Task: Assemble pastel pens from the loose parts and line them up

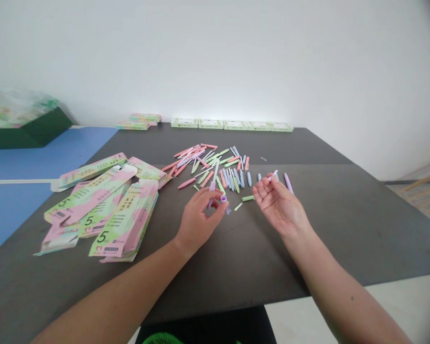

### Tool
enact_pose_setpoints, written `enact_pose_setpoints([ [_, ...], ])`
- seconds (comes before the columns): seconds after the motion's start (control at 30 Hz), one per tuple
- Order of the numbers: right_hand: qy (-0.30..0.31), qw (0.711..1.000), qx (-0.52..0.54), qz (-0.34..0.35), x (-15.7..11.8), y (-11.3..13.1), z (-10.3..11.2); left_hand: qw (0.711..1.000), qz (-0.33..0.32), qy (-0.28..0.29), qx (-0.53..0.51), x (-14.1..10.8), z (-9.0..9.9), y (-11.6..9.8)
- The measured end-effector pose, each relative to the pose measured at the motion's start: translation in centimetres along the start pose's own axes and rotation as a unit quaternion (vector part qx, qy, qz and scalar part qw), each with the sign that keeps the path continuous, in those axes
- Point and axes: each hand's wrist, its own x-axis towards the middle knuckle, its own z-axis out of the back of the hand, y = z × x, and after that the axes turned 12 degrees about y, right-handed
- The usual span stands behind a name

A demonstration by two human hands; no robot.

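Note:
Above the near part of the dark table, my left hand [200,217] is closed on purple pen parts. One is a slim purple piece with a pale shaft [215,177] pointing up and away; the other is a short hollow purple tube [223,198] with its round end showing. My right hand [284,208], palm turned up, pinches a small light purple piece [273,175] between thumb and fingertips. A purple pen barrel [288,182] lies just beyond it. Between and behind the hands, a loose pile of pink, green, blue and purple pen parts [232,179] spreads out.
Opened pink and green cartons [123,222] lie heaped on the left. Several flat green boxes [210,124] line the wall side, with more boxes [139,122] left of them. A dark green bin [39,131] holding plastic wrap stands on a blue surface [89,141].

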Motion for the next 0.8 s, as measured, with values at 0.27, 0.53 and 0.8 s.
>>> enact_pose_setpoints([
  [0.27, 0.03, 0.997, -0.075, 0.006, -0.7, -0.9, -0.7, 1.0, 0.0, 0.017, -0.002, 0.0, -0.1, -0.1],
  [0.53, 0.093, 0.991, -0.096, -0.029, -1.4, -1.7, -1.7, 0.998, -0.043, 0.053, -0.001, -0.4, -0.3, -0.1],
  [0.8, 0.127, 0.966, -0.221, 0.048, -2.3, -2.1, -2.2, 0.994, -0.067, 0.076, 0.044, -0.5, -0.5, -0.2],
])
